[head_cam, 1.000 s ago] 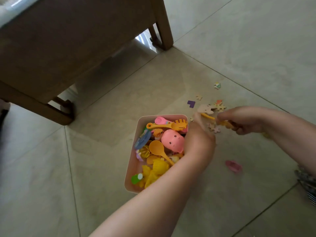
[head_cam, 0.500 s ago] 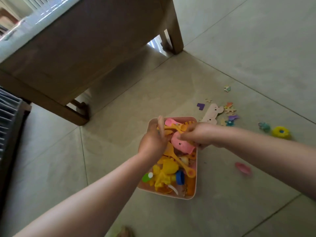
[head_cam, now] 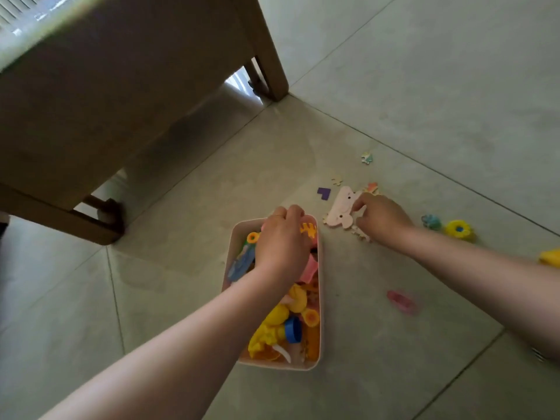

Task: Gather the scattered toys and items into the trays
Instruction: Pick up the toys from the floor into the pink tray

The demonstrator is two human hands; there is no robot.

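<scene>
A pink tray (head_cam: 320, 298) full of yellow, orange and pink plastic toys stands on the tiled floor. My left hand (head_cam: 281, 244) lies over its far end, with the fingers curled down over the far rim. To the right, my right hand (head_cam: 380, 219) pinches the edge of a flat pale pink animal-shaped board (head_cam: 339, 210) that lies on the floor. Small puzzle pieces lie around that board, partly under my hand. A purple piece (head_cam: 323, 193) and a pale puzzle piece (head_cam: 366, 158) lie further off.
A teal toy (head_cam: 431, 222) and a yellow ring toy (head_cam: 458, 229) lie right of my right hand. A pink clip (head_cam: 401, 301) lies right of the tray, and a yellow toy (head_cam: 550, 257) shows at the right edge. A wooden table (head_cam: 266, 56) stands at the upper left.
My right hand left the tray and moved right to the pink board on the floor. My left hand shifted from the tray's left side to its far rim.
</scene>
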